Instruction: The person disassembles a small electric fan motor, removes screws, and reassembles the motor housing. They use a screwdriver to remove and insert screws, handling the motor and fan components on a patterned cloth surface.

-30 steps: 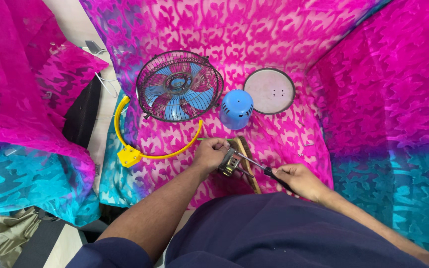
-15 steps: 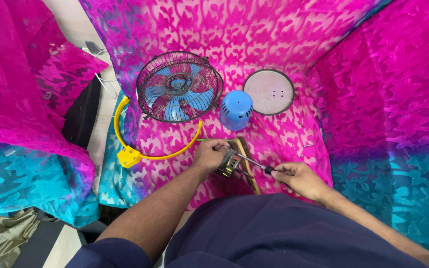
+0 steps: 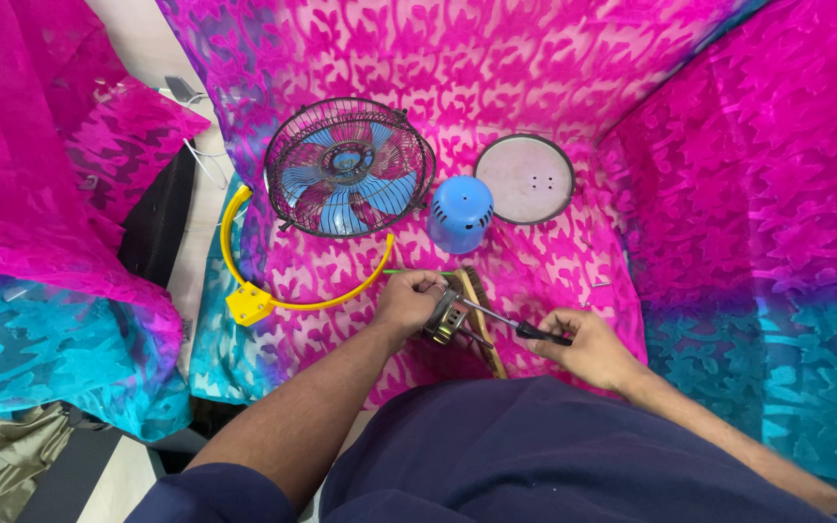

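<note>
Left hand clamped on small motor, right hand gripping screwdriver, tip seemingly at motor

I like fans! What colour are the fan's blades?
Light blue, inside a black wire cage; the fan blades show best in the head view.

Left hand curled in grip, right hand pinching, hands close together

Repair bench; dismantled fan parts
</note>
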